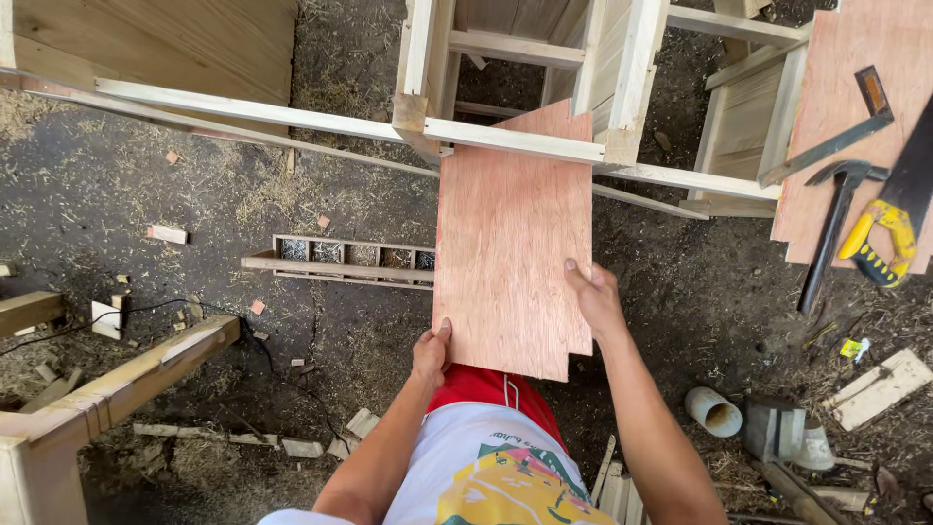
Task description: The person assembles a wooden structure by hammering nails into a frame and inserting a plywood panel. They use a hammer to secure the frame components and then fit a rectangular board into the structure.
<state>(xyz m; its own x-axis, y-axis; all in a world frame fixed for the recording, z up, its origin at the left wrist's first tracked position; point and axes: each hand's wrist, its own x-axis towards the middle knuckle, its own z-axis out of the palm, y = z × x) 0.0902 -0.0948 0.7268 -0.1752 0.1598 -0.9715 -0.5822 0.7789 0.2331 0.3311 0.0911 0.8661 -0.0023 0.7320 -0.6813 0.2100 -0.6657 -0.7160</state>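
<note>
Head view, looking straight down. Reddish plywood panel (510, 243) held flat in front of the body, its far end slid under a pale wooden rail (515, 141) of an unpainted timber frame (622, 58). Near right corner of the panel has a small stepped notch. Left hand (431, 352) clamps the near edge, thumb on top. Right hand (593, 297) grips the right edge, thumb over the face. To the right, a second plywood sheet (836, 68) carries a try square (831, 141), a black claw hammer (836, 219) and a handsaw with yellow handle (889, 228). Small slatted wooden frame (340, 261) lies on the dirt floor, left of the panel. Offcuts and shavings scattered about
</note>
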